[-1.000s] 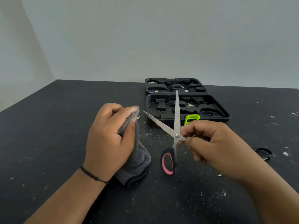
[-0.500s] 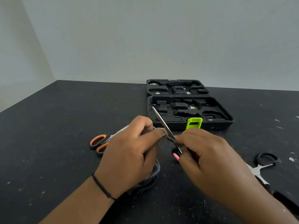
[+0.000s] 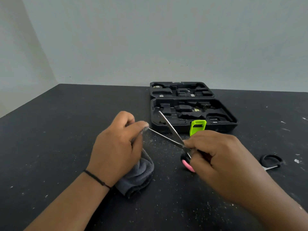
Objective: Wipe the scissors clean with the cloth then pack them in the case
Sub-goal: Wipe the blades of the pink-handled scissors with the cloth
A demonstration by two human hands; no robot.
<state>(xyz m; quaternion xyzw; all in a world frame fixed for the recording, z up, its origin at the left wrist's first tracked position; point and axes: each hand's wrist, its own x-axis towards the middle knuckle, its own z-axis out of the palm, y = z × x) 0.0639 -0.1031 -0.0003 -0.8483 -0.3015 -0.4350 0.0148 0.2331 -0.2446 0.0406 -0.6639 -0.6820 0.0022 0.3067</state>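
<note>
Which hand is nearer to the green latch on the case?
Right. The right hand sits just below the green latch, gripping the scissors. The left hand is farther off to the latch's left, holding the cloth.

Pink-handled scissors [image 3: 173, 139] are held with blades spread; a grey cloth [image 3: 138, 177] wraps one blade tip; the black case [image 3: 191, 112] lies open behind.

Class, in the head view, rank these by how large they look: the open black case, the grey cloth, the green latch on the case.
1. black case, largest despite lying farthest away.
2. grey cloth, partly hidden under the left hand.
3. green latch, clearly smallest.
</note>
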